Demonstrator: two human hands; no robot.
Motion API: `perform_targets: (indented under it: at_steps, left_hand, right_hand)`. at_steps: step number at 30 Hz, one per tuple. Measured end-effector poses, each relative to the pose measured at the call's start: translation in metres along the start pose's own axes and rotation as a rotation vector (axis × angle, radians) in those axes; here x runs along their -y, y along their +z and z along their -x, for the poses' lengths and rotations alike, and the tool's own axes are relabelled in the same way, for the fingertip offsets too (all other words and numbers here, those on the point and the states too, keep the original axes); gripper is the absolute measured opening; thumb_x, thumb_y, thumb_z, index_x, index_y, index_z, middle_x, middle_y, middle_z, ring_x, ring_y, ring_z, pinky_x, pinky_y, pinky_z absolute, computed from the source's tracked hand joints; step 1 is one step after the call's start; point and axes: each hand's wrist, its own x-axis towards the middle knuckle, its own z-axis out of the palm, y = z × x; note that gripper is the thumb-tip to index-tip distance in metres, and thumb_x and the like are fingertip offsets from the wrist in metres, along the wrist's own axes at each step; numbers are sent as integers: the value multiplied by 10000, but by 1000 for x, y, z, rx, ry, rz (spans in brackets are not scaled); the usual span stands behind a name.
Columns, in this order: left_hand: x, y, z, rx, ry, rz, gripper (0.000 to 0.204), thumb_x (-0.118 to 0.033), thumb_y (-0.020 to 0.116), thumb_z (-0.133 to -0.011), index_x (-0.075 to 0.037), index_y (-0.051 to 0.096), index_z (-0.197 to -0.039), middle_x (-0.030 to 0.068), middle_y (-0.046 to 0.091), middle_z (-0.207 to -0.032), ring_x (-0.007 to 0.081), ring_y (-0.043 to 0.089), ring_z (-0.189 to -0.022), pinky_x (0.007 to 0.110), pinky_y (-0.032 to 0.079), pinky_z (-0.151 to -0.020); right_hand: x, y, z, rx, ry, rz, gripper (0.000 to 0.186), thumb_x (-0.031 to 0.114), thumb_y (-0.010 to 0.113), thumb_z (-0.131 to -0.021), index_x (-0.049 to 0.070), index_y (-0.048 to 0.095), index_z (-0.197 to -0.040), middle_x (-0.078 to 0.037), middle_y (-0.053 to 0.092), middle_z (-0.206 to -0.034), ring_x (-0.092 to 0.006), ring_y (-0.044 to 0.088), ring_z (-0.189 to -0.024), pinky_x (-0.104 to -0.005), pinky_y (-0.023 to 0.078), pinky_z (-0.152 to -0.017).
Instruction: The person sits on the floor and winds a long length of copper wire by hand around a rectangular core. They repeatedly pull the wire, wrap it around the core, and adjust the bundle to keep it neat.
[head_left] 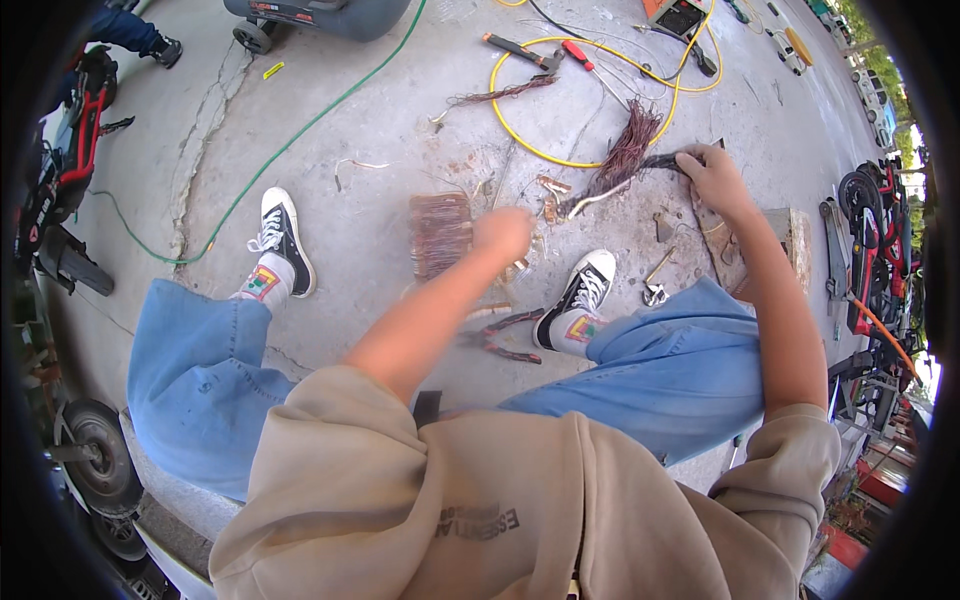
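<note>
My right hand [715,180] is closed on a dark strip [655,162] beside a bundle of reddish-brown thin wires [632,140]; whether the two are joined, I cannot tell. Over the concrete, my left hand [503,236] is smeared by motion, and its fingers are hidden. It is nearest a flat, block-shaped mass of fine reddish-brown wire strands [438,235], at that mass's right edge. A pale strip [598,198] lies between the hands, with small copper-coloured scraps [552,190]. Below my left hand lie pliers with dark and red handles [500,338].
A hammer [525,50], a red-handled screwdriver [578,56] and a yellow hose loop [497,100] lie ahead. A green hose [300,136] crosses the left side. My shoes [284,240] flank the work. A grey tank [330,15] stands far off; motorbikes [865,235] stand right.
</note>
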Motion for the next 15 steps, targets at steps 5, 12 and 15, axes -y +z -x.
perform_targets:
  at_steps: [5, 12, 15]
  left_hand:
    - [10, 24, -19, -245, -238, 388, 330, -286, 506, -934, -15, 679, -857, 202, 656, -818, 379, 631, -785, 465, 485, -685]
    - [-95, -81, 35, 116, -18, 1750, 293, -247, 540, -973, -95, 510, -724, -81, 311, -575, 32, 270, -500, 235, 280, -488]
    - [-111, -117, 26, -77, 79, 1681, 270, -231, 531, -981, -76, 534, -760, -72, 345, -567, 38, 291, -488, 235, 300, -504]
  right_hand:
    - [24, 15, -13, 23, -155, -128, 313, 224, 558, -937, -14, 641, -1121, -52, 632, -749, -106, 542, -585, -280, 457, -551]
    - [19, 33, -2, 395, 15, -416, 165, 110, 537, -902, -36, 609, -925, -81, 641, -822, -131, 596, -678, -266, 495, -637]
    - [39, 36, 8, 378, -12, -673, 192, 58, 512, -866, -33, 561, -1028, -91, 616, -880, -150, 599, -753, -285, 499, -698]
